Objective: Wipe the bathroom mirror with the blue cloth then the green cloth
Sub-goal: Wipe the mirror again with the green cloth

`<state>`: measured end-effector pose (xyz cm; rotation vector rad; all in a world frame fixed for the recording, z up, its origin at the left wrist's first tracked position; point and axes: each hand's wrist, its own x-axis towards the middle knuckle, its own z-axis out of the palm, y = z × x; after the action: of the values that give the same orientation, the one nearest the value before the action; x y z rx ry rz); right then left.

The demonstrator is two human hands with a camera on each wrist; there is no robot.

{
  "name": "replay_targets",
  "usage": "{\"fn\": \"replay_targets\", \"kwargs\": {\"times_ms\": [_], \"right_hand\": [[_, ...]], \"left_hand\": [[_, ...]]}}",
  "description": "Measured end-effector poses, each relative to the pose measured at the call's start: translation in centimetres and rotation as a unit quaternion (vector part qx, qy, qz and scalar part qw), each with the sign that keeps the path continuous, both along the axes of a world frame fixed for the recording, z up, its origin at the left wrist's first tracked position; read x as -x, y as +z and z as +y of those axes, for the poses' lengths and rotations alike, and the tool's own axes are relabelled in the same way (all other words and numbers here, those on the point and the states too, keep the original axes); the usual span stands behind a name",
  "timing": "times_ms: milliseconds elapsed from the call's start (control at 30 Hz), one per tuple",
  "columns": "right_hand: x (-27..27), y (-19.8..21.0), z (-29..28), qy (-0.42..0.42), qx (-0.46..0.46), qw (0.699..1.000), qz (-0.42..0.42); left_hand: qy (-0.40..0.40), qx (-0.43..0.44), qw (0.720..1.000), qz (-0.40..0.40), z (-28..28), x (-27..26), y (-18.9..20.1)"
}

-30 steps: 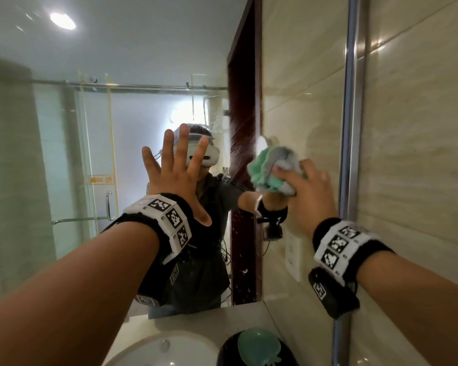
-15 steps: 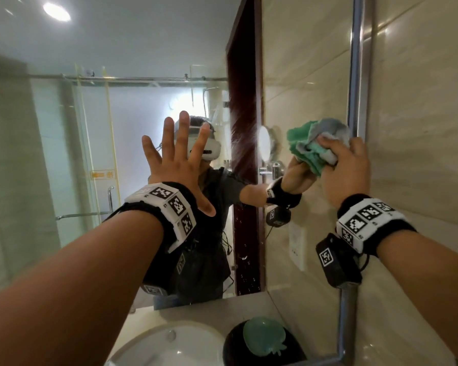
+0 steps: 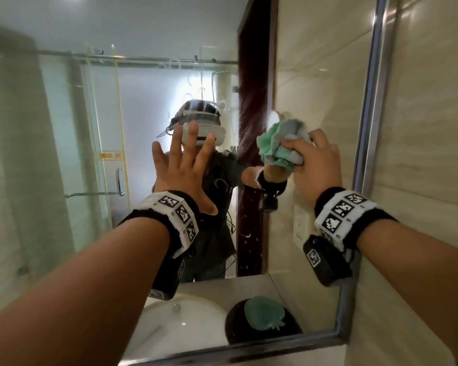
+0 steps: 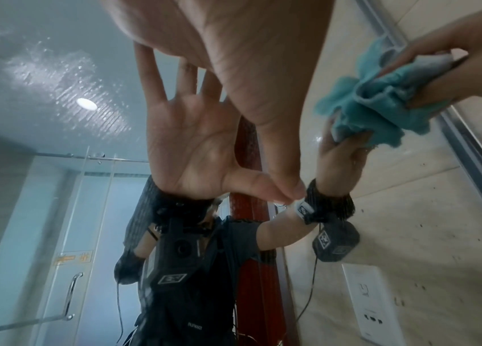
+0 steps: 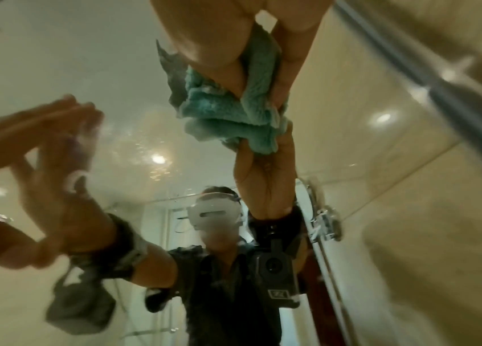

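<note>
The bathroom mirror [image 3: 64, 128] fills the view, edged by a metal frame [image 3: 368, 128]. My left hand [image 3: 181, 170] lies flat against the glass with its fingers spread and holds nothing. The left wrist view shows this left hand [image 4: 234, 46] meeting its own reflection. My right hand [image 3: 317, 165] grips a bunched green cloth [image 3: 278, 146] with a grey side and presses it on the glass a little left of the frame. That cloth [image 5: 234, 117] looks teal in the right wrist view, pinched between the fingers [image 5: 219, 46]. No blue cloth is in sight.
A beige tiled wall [image 3: 434, 128] runs right of the frame. Reflected low in the glass are a white sink [image 3: 180, 326], a black round object with a green dish [image 3: 262, 313] and a wall socket [image 3: 300, 228]. A shower screen and dark door frame are also reflected.
My right hand swept the cloth right and up to the mirror frame, then back left across the glass. The left hand has stayed pressed on the glass.
</note>
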<state>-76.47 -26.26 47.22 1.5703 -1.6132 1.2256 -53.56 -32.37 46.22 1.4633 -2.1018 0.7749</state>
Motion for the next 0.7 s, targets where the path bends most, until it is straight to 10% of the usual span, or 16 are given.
{"fn": "replay_targets", "kwargs": {"times_ms": [333, 567, 700], "right_hand": [[-5.9, -7.5, 0.3, 0.114, -0.165, 0.931, 0.305], [-3.6, 0.8, -0.2, 0.056, -0.004, 0.998, 0.038], [-5.9, -1.1, -1.4, 0.077, -0.005, 0.995, 0.066]], "left_hand": [[0.021, 0.005, 1.0, 0.002, 0.3, -0.9, -4.7], [0.043, -0.03, 0.998, -0.019, 0.7, -1.8, -5.5], [0.05, -0.034, 0.998, -0.006, 0.5, -1.7, -6.0]]}}
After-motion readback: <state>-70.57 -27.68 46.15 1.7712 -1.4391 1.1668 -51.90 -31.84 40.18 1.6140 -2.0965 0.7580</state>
